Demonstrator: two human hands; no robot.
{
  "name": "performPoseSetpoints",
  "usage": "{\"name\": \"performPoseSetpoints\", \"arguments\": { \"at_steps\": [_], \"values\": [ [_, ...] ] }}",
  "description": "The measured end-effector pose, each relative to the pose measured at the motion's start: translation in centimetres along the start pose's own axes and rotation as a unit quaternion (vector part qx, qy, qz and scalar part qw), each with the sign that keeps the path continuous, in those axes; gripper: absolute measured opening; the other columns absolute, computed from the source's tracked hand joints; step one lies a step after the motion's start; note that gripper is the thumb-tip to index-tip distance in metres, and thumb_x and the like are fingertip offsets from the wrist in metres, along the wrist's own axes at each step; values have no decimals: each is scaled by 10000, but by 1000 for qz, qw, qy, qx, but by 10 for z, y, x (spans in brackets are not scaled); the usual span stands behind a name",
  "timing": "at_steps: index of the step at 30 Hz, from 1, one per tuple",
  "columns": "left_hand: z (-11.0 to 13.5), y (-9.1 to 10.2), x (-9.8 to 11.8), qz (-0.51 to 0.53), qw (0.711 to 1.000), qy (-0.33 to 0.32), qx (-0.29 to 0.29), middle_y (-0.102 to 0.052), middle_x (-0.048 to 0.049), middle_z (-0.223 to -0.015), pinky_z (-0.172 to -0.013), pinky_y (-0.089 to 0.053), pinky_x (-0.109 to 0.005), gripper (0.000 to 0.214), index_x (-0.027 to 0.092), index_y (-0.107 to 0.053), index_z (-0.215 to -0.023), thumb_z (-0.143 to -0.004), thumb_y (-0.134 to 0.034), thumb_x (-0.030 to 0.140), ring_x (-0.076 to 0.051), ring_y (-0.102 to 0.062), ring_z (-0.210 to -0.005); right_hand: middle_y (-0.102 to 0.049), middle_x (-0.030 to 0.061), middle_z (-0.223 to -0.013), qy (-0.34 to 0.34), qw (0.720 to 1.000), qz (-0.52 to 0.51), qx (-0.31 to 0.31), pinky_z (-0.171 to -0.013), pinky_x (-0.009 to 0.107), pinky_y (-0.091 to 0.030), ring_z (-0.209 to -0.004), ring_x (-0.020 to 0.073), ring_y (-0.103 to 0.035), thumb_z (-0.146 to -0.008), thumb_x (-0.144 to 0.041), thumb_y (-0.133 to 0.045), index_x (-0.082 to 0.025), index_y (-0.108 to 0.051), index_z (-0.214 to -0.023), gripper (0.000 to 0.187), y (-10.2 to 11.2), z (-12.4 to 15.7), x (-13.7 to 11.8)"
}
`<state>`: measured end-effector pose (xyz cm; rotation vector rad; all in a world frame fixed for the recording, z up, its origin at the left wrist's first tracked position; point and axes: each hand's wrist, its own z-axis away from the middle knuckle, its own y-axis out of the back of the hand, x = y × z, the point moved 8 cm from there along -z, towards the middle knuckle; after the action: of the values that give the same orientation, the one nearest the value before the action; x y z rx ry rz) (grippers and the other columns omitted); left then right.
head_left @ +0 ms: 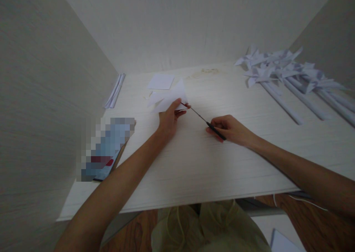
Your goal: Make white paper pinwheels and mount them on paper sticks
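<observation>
Near the middle of the white table, my left hand (169,122) pinches a white sheet of paper (169,99) between thumb and fingers. A slit shows in the sheet's left part, and one corner points up. My right hand (230,130) is closed on the black handle of a pair of scissors (198,115), seen edge-on. Their thin blades reach left to the paper's right edge, by my left fingertips. How far the blades stand apart cannot be made out. Just behind the held sheet lies a small stack of square white paper (161,81).
Several paper pinwheels on rolled paper sticks (283,100) lie piled at the back right. Rolled paper tubes (115,91) rest against the left wall. A phone-like device (111,144), mostly blurred out, lies left of my left forearm. Walls enclose the table's back and sides.
</observation>
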<state>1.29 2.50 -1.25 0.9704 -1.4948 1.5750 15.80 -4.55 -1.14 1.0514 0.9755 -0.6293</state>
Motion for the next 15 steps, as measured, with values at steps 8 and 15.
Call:
{"name": "performPoseSetpoints", "arguments": {
  "at_steps": [8,15],
  "values": [
    [0,2,-1,-8,1000,2,9,-637,14,-648,-458,-471,-164,68,161,-569,-704,-649,-593,194,-97,-612,-549,-421,-57,-392,3,1000,5,-4,-375,200,-242,-368,58,-370,-712,-414,-542,-167,-445,-545,314,-1,-1,3],
    [-1,0,0,5,1000,-1,-6,-631,17,-627,-450,-469,-154,51,163,-565,-689,-655,-591,191,-94,-612,-542,-414,-58,-395,7,1000,-6,-7,-385,208,-238,-375,59,-369,-725,-421,-524,-168,-445,-546,320,-2,-2,2]
  ]
}}
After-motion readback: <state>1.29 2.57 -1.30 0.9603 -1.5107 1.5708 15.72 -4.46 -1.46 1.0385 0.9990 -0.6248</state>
